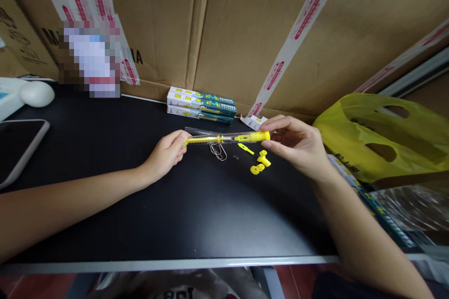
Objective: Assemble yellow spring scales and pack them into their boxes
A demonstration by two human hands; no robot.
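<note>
A clear tube with yellow parts inside [228,138] lies level between my two hands, above the black table. My left hand [170,149] is closed round its left end. At the other end, the thumb and fingers of my right hand [293,142] grip the yellow cap. Beneath the tube are silver metal hooks [219,152] and a small spring [236,157]. A flat yellow piece [246,148] lies to their right, with several small yellow parts [264,159] beside it.
Stacked printed boxes [201,105] stand at the back against large cardboard. An opened box [255,122] lies behind my right hand. A yellow plastic bag [351,135] and a long box [382,215] are at the right. A white-edged device [44,127] lies far left.
</note>
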